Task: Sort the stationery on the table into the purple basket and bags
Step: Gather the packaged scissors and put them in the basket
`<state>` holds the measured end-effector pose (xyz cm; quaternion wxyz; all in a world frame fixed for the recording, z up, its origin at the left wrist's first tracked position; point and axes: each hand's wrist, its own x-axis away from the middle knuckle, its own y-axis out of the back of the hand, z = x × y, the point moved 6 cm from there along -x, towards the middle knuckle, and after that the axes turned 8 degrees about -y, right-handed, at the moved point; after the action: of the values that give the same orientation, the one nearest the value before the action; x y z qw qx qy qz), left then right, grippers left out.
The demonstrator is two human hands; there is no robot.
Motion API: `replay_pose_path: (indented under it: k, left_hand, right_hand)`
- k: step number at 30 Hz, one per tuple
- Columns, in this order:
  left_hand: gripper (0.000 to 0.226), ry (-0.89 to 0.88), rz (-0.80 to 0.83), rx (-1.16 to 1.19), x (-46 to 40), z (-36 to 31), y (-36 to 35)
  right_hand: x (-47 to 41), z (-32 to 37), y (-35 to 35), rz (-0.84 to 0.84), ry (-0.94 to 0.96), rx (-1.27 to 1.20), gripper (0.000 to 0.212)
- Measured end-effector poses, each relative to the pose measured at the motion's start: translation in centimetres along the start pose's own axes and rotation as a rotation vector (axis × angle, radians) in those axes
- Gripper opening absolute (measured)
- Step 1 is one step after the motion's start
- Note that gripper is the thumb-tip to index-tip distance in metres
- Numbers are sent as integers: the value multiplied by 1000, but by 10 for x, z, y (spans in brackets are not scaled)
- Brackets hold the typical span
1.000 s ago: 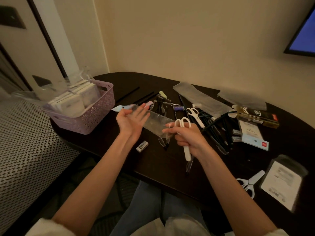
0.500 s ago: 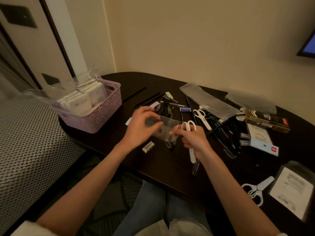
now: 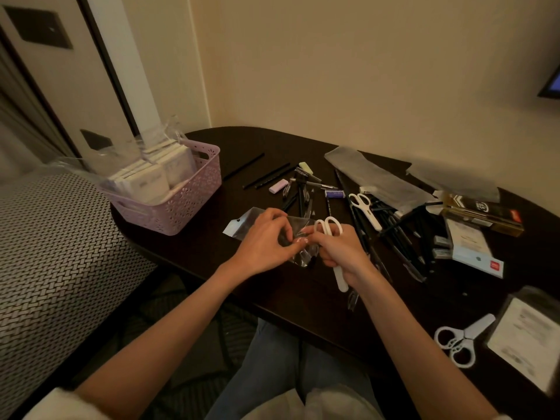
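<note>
Starting at the far left of the table point(image 3: 303, 298), the basket point(image 3: 181, 204) is already stuffed with white packs and some loose plastic. Just right of the basket, the left hand point(image 3: 260, 247) pinches a clear bag point(image 3: 242, 225), fingers curled on the film near its open end. That bag is thin, floppy and slick, so I'd say it wants holding right at the mouth with both sides pulled apart, otherwise it just collapses.

Further right of the basket, the right hand point(image 3: 339, 253) is wrapped around white scissors point(image 3: 328, 227), loops up, sheathed blade poking out under the palm, while its fingertips also work the bag's edge. Scissors are light and stiff, easy to grip by the middle, and the closed tip should slide in first.

Well right of the basket: a heap of black pens point(image 3: 391, 228) with a second pair of scissors point(image 3: 363, 207) on it, flat grey bags behind, boxes, and a third pair point(image 3: 460, 341) near the front edge. Pens roll, so grab them in a bunch.
</note>
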<state>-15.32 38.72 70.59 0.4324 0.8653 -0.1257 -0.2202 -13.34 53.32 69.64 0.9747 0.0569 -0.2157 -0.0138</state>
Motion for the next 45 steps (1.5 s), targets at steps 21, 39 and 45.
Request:
replay_pose_path:
  k: [21,39,45]
  left_hand:
    - [16,-78,-223,155,-7,4,-7]
    - [15,-116,-191,122,-9,2,-19]
    - [12,-141,-228,117,-7,-1,-19]
  right_hand:
    - [-12,29,20,-278,312,377,21]
    - [2,49,31,-345,465,-130,16]
    - [-7,36,18,-277,352,-18,11]
